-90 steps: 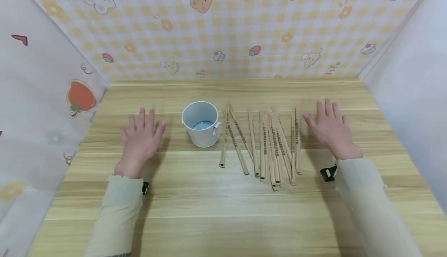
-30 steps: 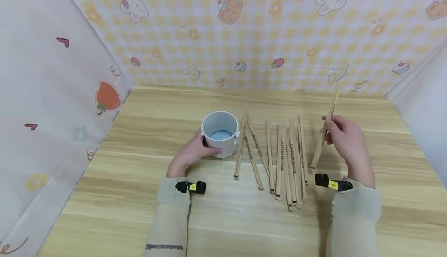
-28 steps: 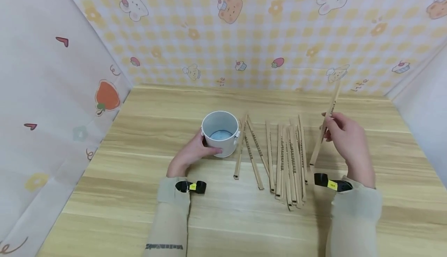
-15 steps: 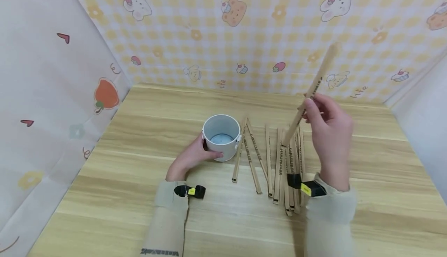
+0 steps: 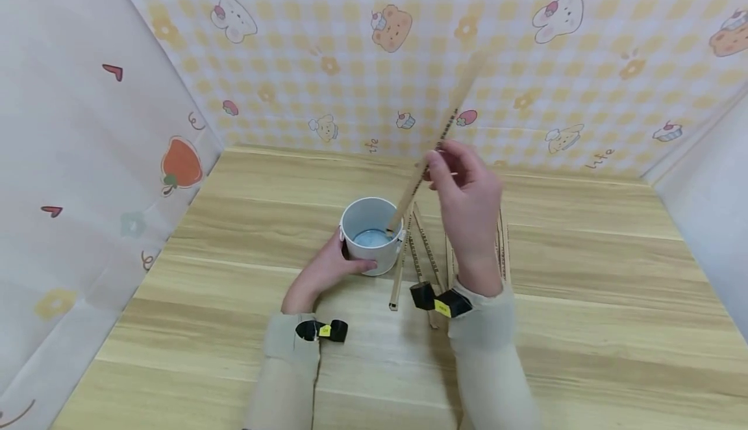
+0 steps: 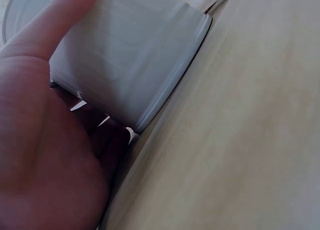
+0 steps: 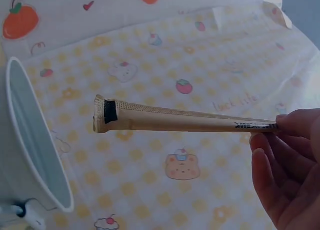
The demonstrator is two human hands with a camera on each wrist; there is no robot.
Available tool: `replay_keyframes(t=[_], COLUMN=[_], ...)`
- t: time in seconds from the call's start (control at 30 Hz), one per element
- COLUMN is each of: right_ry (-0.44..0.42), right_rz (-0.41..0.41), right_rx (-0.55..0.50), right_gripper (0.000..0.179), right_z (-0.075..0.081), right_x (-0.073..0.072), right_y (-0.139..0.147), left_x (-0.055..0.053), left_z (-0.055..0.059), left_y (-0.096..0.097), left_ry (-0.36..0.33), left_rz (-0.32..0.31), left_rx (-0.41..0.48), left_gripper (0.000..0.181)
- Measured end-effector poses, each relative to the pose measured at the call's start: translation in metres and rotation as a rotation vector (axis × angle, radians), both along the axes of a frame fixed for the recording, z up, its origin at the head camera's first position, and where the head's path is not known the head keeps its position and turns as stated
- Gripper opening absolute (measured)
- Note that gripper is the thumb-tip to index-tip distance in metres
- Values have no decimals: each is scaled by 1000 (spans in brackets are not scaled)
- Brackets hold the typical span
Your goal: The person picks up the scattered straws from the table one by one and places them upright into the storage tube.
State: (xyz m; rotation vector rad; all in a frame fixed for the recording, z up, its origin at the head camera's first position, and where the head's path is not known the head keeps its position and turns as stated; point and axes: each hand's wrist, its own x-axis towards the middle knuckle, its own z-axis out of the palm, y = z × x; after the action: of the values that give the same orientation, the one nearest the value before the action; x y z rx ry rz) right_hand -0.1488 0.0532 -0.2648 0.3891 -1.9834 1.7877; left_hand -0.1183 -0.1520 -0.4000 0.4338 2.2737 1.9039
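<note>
My left hand [image 5: 328,270] holds a small white metal bucket [image 5: 380,258], thumb across its front and fingers round its left side. In the left wrist view the bucket's base rim [image 6: 172,92] stands on the wooden surface. A slim, kraft-paper-wrapped stick [image 5: 411,183] with dark printing is pinched between thumb and fingers of my right hand [image 5: 470,209]. It slants up to the right, its lower end overlapping the bucket's right rim in the head view. In the right wrist view that crimped end [image 7: 106,115] bears a black mark and points toward the bucket's mouth [image 7: 42,135].
Several more wrapped sticks [image 5: 397,284] lie on the wooden table [image 5: 590,326] right of the bucket, partly hidden under my right forearm. A yellow checked, cartoon-printed backdrop [image 5: 502,60] rises behind, and a white printed sheet [image 5: 76,157] stands at the left.
From resting flat, my left hand has taken hold of the bucket. My right hand has picked up a wrapped stick from the pile's right side and carried it left to the bucket.
</note>
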Motion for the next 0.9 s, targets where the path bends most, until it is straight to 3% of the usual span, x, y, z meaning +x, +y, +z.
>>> replay_keyframes(t=[0.2, 0.47, 0.77, 0.9], right_ry=[-16, -46, -49, -74], right_rz=[46, 96, 121, 117], right_rx=[194, 462, 621, 641], right_gripper=[28, 27, 21, 21], right_z=[-22, -49, -65, -71], right_x=[-10, -17, -19, -21], right_y=[-19, -41, -55, -58], left_x=[5, 10, 4, 9], left_z=[2, 3, -24, -8], left_y=[0, -2, -8, -6], left_ry=[-13, -63, -51, -56], left_rz=[25, 21, 58, 39], left_rx=[-35, -3, -79, -55], left_gripper=[88, 91, 95, 94])
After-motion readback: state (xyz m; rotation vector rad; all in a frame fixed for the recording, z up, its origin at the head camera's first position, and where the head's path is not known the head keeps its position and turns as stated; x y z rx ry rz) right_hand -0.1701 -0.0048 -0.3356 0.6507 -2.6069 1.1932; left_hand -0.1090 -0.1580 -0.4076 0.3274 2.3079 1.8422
